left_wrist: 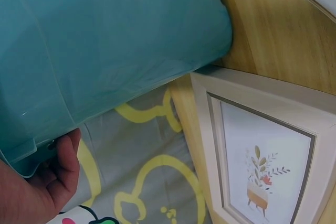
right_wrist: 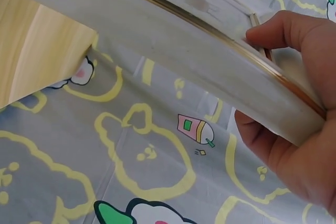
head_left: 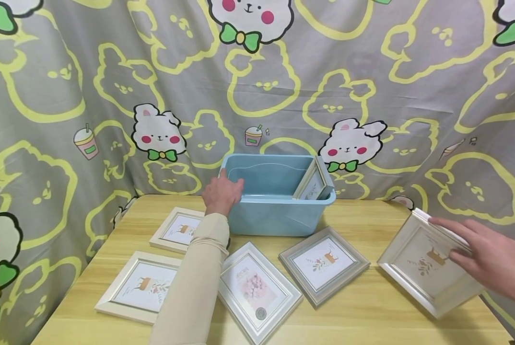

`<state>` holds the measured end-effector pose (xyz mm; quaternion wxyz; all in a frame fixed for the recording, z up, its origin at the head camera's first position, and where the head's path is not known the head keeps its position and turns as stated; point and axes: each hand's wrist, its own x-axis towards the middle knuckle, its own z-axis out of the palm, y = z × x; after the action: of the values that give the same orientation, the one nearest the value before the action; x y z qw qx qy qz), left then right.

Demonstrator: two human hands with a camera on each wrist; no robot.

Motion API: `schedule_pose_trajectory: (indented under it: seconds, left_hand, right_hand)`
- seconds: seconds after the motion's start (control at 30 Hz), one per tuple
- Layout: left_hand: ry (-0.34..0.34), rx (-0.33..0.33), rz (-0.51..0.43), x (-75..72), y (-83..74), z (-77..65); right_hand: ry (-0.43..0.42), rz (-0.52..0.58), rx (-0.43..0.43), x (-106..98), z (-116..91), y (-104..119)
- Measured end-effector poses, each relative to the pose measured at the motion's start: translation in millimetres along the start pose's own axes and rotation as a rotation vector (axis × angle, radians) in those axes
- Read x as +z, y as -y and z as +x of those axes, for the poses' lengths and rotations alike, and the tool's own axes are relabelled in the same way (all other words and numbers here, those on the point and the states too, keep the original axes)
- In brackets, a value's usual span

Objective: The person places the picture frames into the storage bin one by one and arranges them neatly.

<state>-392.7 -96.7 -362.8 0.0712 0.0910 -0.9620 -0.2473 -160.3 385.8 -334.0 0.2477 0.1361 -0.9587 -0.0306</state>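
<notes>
Right hand [head_left: 495, 261]: Pinches a pale frame [head_left: 432, 258] by its border, digits on both faces, as I follow from a distance.
Pale frame: Tilted at the right side of the tabletop [head_left: 365, 314]; I cannot tell whether its lowest corner touches the wood. The step in hand, I judge, is the handling of this single piece.
Pink-print frame [head_left: 255, 287]: Lies face up near the front, beside the left sleeve [head_left: 193, 287].
Ivory frame [head_left: 143, 287]: Face up to the left, partly behind that sleeve.
Grey-brown frame [head_left: 324, 261]: Face up, just in front of the tub's right half.
Small frame [head_left: 177, 230]: Face up, farther back on the left.
Left hand [head_left: 224, 194]: Curls its fingers round the rim at the left end of the blue tub [head_left: 275, 218].
Leaning frame [head_left: 312, 184]: Stands tilted inside, against the tub's right end. My next move, I judge, calls for a firm pinch and a steadied tub.
Curtain [head_left: 193, 91]: Patterned backdrop behind everything.
</notes>
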Motion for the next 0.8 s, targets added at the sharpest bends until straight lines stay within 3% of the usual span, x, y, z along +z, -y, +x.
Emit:
schedule_pose_trajectory:
  seconds: [0.3, 0.53, 0.8]
  left_hand:
    - [0.009, -0.002, 0.001, -1.4, -0.6, -0.9]
    - [0.023, -0.013, 0.017, -2.1, -0.1, -0.1]
    - [0.024, -0.004, 0.017, -0.6, 0.4, -3.5]
  right_hand:
    - [0.008, 0.018, 0.043, -1, 7, 2]
    - [0.125, 0.017, 0.165, -11, 18, 15]
    - [0.257, 0.005, 0.222, -19, 35, 24]
